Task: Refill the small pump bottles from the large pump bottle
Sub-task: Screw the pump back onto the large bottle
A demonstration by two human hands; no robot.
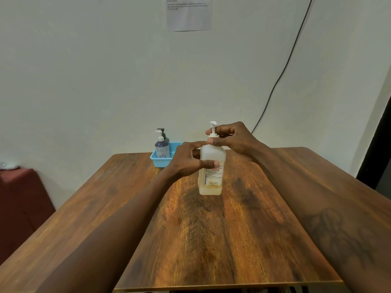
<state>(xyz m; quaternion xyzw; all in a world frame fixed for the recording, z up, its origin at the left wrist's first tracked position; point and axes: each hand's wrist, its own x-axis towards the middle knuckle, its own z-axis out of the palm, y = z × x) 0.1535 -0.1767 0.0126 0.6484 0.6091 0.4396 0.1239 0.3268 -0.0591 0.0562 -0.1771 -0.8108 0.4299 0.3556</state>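
Note:
The large pump bottle (211, 178), translucent white with a little yellowish liquid at its bottom, stands upright in the middle of the wooden table (211, 240). My left hand (188, 160) grips its body from the left. Around its white pump collar at the neck, the fingers of my right hand (230, 137) are closed. Two small pump bottles stand in a blue basket (158, 161) at the table's far edge: a purple one with a white pump (161, 148) in front, a dark green one with a black pump (165, 137) behind it.
A white wall stands right behind the table, with a paper notice (188, 13) and a black cable (281, 75) running down it. A dark red piece of furniture (19, 199) sits low at the left. A dark door frame (378, 144) is at the right.

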